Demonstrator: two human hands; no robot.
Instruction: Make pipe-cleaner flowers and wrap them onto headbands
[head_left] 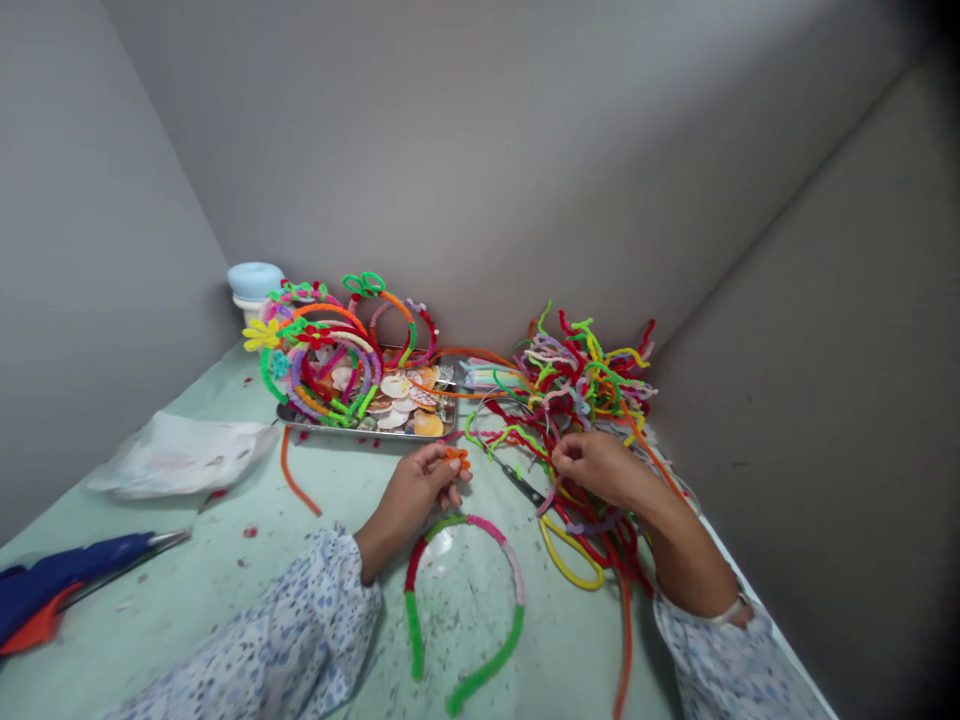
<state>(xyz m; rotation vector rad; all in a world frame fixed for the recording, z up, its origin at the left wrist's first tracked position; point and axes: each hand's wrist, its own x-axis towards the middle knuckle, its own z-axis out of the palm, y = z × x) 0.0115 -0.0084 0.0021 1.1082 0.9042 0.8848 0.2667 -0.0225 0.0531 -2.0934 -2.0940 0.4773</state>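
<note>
Well, in the head view there are two hands over one pale green table. The left hand holds one orange fuzzy piece in its fingertips, closed on it, above the middle of the table. The right hand has its thumb and finger close together, right by the fuzzy stick pile; I cannot tell if they pinch a stick. That pile has too many sticks to count, in red, green, yellow, pink, purple and orange. One pair of scissors lies between the hands, partly under sticks. One headband lies in front, with six color parts: three green, one red, one pink and one pale pink. Behind the left hand is one metal tray of shells. Fuzzy hoops stand on it, too tangled to count, with one yellow flower, one red flower and one light blue flower. One orange stick lies by its front. On the left are one white packet and one blue glue gun. One tub with a light blue top stands at the back.
</note>
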